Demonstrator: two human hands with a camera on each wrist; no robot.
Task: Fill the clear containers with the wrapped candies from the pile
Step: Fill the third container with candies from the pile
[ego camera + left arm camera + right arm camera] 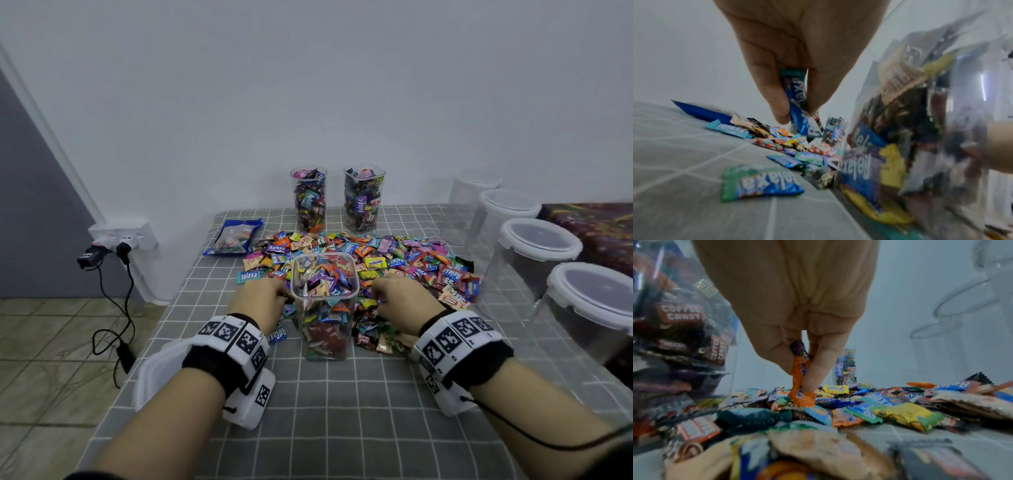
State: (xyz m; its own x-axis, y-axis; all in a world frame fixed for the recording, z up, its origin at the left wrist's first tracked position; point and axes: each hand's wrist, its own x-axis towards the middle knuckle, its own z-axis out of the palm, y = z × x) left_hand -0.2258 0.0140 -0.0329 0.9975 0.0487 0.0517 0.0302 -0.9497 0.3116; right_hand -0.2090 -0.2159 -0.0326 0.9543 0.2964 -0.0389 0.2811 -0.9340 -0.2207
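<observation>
A clear square container (pixel 324 308), mostly full of wrapped candies, stands in front of the candy pile (pixel 394 260). My left hand (pixel 262 299) is just left of it and pinches a blue Relaxa candy (pixel 799 104) above the loose candies. On the container's right side my right hand (pixel 399 303) pinches an orange-wrapped candy (pixel 800 382), with a purple wrapper behind it, its lower end touching the pile (pixel 859 404). Two tall containers (pixel 310 198) (pixel 363 198) at the back are full of candies.
Four lidded clear jars, the nearest (pixel 589 308), line the table's right side. A blue candy bag (pixel 233 238) lies at the back left. A white lid (pixel 154 373) sits under my left forearm. The grey checked tablecloth (pixel 342 411) ends at the left over a tiled floor.
</observation>
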